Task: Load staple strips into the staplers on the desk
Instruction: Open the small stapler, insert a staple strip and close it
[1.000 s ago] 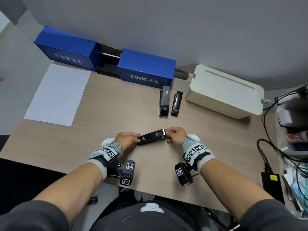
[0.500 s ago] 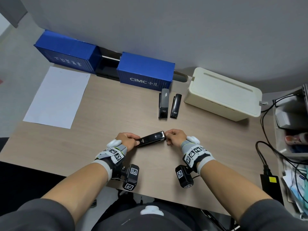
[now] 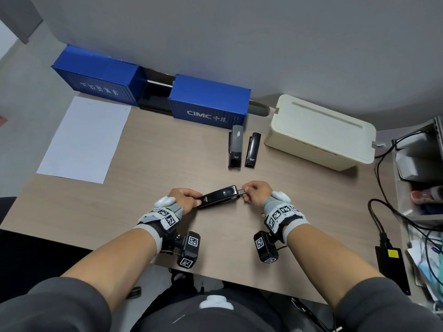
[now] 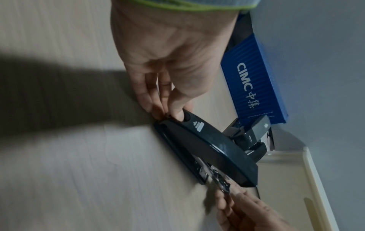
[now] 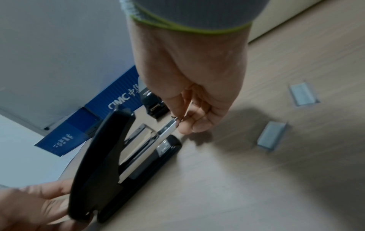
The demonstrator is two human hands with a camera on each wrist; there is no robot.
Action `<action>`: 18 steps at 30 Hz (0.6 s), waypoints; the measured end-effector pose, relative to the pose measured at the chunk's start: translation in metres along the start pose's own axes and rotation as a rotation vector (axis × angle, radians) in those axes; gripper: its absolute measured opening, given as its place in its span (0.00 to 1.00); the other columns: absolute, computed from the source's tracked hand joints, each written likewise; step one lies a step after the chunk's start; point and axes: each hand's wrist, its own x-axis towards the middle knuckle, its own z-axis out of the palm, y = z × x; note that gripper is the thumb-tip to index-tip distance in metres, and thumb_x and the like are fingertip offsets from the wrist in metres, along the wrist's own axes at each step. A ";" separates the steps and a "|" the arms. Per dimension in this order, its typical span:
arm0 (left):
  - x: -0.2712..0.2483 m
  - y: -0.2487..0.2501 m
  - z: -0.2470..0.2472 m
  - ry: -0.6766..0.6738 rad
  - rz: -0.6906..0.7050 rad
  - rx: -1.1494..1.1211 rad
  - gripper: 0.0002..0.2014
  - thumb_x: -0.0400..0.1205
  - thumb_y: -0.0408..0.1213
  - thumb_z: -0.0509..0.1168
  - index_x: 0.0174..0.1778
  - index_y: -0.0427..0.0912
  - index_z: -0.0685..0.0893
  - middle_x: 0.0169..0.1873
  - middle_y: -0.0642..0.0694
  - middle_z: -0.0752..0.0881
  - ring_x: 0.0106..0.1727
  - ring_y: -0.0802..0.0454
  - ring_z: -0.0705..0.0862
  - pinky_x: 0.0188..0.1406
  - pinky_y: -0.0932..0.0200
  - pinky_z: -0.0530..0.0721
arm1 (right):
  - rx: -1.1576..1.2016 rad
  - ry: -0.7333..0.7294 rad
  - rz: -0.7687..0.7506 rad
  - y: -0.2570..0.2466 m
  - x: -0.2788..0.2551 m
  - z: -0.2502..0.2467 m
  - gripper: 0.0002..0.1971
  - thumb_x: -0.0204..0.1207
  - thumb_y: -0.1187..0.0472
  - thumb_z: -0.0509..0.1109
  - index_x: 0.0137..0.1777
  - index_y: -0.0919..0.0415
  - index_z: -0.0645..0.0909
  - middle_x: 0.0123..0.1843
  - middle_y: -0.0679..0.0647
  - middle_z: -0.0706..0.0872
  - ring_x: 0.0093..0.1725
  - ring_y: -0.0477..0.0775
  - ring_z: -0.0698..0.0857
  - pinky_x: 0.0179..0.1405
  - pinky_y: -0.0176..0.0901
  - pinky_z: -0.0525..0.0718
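A black stapler [image 3: 219, 196] lies across the desk's near middle. My left hand [image 3: 184, 198] grips its rear end, thumb on top [image 4: 177, 114]. At its front end my right hand [image 3: 255, 192] pinches the metal staple tray [image 5: 168, 128], which sticks a little way out of the stapler [image 5: 110, 156]. Two loose staple strips [image 5: 272, 136] [image 5: 302, 94] lie on the desk to the right of that hand; the head view does not show them. Two more black staplers [image 3: 235, 149] [image 3: 253, 149] stand side by side farther back.
Two blue container-shaped boxes [image 3: 208, 104] [image 3: 96, 77] line the back edge. A cream cable box [image 3: 321, 133] sits back right and a white sheet of paper [image 3: 84, 140] lies at the left. Cables and a black power brick [image 3: 390, 267] are at the right edge.
The right hand has drawn slightly to the right, and the metal tray now shows out of the stapler's front end. The left hand still holds the rear end.
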 end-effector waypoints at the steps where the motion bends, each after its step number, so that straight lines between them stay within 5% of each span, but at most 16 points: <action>1: 0.000 -0.001 0.000 0.000 0.002 0.000 0.12 0.70 0.32 0.78 0.30 0.58 0.91 0.39 0.49 0.92 0.43 0.47 0.89 0.60 0.50 0.87 | -0.002 0.039 0.002 0.003 0.002 -0.006 0.14 0.80 0.71 0.62 0.36 0.57 0.81 0.25 0.58 0.81 0.22 0.52 0.79 0.24 0.40 0.82; 5: -0.004 -0.002 -0.002 0.002 0.018 -0.017 0.11 0.71 0.34 0.77 0.32 0.59 0.91 0.39 0.51 0.92 0.38 0.50 0.86 0.57 0.51 0.88 | -0.030 0.135 0.019 0.013 0.006 -0.027 0.14 0.79 0.69 0.64 0.35 0.54 0.83 0.24 0.56 0.83 0.26 0.56 0.81 0.40 0.52 0.86; 12: -0.016 0.011 0.001 0.006 0.089 -0.046 0.16 0.76 0.24 0.67 0.38 0.54 0.89 0.40 0.45 0.89 0.33 0.49 0.81 0.36 0.62 0.81 | -0.040 0.207 -0.018 0.009 -0.009 -0.037 0.10 0.76 0.64 0.64 0.39 0.52 0.85 0.26 0.54 0.85 0.25 0.52 0.82 0.34 0.43 0.85; 15: -0.024 0.025 0.012 -0.039 0.198 -0.024 0.16 0.71 0.26 0.68 0.45 0.54 0.88 0.48 0.44 0.87 0.47 0.46 0.85 0.51 0.56 0.84 | -0.039 0.226 0.025 0.017 -0.013 -0.058 0.09 0.74 0.63 0.63 0.41 0.52 0.84 0.25 0.53 0.85 0.24 0.53 0.82 0.26 0.41 0.81; 18: -0.027 0.033 0.031 -0.156 0.330 0.224 0.29 0.62 0.41 0.77 0.61 0.56 0.84 0.54 0.49 0.84 0.56 0.47 0.83 0.60 0.55 0.81 | -0.019 0.267 0.077 0.036 -0.015 -0.081 0.09 0.70 0.67 0.65 0.36 0.55 0.85 0.23 0.55 0.85 0.23 0.57 0.82 0.31 0.48 0.85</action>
